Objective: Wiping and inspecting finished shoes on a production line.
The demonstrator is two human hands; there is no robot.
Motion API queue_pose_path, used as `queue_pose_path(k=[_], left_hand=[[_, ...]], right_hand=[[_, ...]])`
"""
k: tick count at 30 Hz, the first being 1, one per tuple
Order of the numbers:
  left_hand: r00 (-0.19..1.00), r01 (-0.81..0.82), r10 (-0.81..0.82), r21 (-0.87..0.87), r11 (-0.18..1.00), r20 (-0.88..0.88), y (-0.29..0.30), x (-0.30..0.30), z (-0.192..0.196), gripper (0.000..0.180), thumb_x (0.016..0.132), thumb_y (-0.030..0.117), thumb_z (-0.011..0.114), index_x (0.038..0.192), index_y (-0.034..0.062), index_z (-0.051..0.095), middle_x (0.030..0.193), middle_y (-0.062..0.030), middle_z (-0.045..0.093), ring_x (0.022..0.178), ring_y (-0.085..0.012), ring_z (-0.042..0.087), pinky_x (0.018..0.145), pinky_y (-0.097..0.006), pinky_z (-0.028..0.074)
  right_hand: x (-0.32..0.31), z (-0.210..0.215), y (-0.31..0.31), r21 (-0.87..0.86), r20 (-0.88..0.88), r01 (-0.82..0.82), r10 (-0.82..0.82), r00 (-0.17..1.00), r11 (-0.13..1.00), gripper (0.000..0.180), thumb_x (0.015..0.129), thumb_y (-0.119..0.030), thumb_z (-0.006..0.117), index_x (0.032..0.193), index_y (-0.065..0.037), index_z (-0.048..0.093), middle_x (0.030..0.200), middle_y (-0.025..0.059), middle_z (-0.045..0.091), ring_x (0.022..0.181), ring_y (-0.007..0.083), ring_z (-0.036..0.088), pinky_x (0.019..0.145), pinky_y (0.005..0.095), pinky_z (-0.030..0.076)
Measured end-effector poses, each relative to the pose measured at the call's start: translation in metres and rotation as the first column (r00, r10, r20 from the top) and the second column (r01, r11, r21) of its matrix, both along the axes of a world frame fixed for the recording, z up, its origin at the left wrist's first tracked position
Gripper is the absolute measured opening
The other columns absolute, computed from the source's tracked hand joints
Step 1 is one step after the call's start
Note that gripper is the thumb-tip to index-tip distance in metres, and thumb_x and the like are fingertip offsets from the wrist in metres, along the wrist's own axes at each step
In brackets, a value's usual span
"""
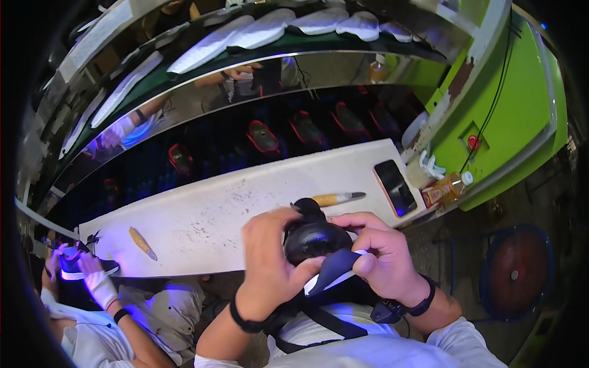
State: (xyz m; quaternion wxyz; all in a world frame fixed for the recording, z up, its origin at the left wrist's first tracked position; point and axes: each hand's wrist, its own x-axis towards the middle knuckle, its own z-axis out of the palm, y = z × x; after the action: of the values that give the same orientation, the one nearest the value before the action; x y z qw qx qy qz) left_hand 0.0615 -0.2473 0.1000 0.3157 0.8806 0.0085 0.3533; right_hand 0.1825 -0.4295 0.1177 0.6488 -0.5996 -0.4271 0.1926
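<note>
Above the bench's near edge, I hold a black shoe upper (310, 240) with a rounded, shiny surface facing up. My left hand (268, 260) is closed around its left side, and the thumb rests near the lower front. My right hand (385, 254) pinches a dark flat piece with a white edge (333, 270) between thumb and fingers. This piece lies against the near side of the upper; whether the two are joined I cannot tell. Just beyond my hands lies a brush with a wooden handle (334, 199), partly hidden by the upper.
The white bench (208, 214) carries a second wooden-handled tool (143, 243) and a phone (394, 187). A bottle (451, 187) stands at its right end. Behind, red-edged shoe parts (264, 136) line a dark conveyor. At left, a co-worker's hands hold a shoe (72, 265). A green machine (503, 116) stands right.
</note>
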Motion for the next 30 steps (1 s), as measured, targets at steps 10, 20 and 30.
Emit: queue_pose_path(k=[10,20,30], left_hand=[[0.995,-0.092,0.084,-0.203,0.975,-0.046,-0.052,-0.045,0.008,0.045,0.078,0.042,0.086,0.090,0.0031,0.068,0.129,-0.0260,0.054,0.109,-0.0291,0.060,0.087,-0.036,0.050],[0.980,0.129,-0.150,-0.162,0.978,-0.127,-0.048,-0.069,0.015,0.050,0.079,0.033,0.089,0.093,0.0010,0.054,0.115,-0.0229,0.060,0.087,-0.0196,0.064,0.071,-0.029,0.053],[0.979,0.118,-0.146,-0.195,0.974,-0.139,-0.053,-0.073,0.011,0.040,0.077,0.022,0.089,0.085,0.0034,0.054,0.117,-0.0248,0.065,0.092,-0.0258,0.067,0.072,-0.031,0.055]], right_hand=[[-0.005,-0.007,-0.021,-0.056,0.018,-0.056,0.057,0.998,0.997,0.051,0.088,-0.049,0.076,0.087,-0.001,0.058,0.130,0.0282,0.055,0.125,0.0367,0.058,0.103,0.0435,0.047],[-0.017,-0.004,-0.037,-0.001,0.199,-0.122,0.120,0.973,0.992,0.038,0.083,-0.030,0.085,0.088,-0.004,0.058,0.124,0.0244,0.060,0.119,0.0418,0.064,0.091,0.0421,0.058],[-0.020,-0.014,-0.040,0.052,0.183,-0.104,0.093,0.979,0.993,0.040,0.079,-0.029,0.088,0.083,-0.006,0.055,0.122,0.0207,0.063,0.114,0.0412,0.067,0.087,0.0424,0.061]])
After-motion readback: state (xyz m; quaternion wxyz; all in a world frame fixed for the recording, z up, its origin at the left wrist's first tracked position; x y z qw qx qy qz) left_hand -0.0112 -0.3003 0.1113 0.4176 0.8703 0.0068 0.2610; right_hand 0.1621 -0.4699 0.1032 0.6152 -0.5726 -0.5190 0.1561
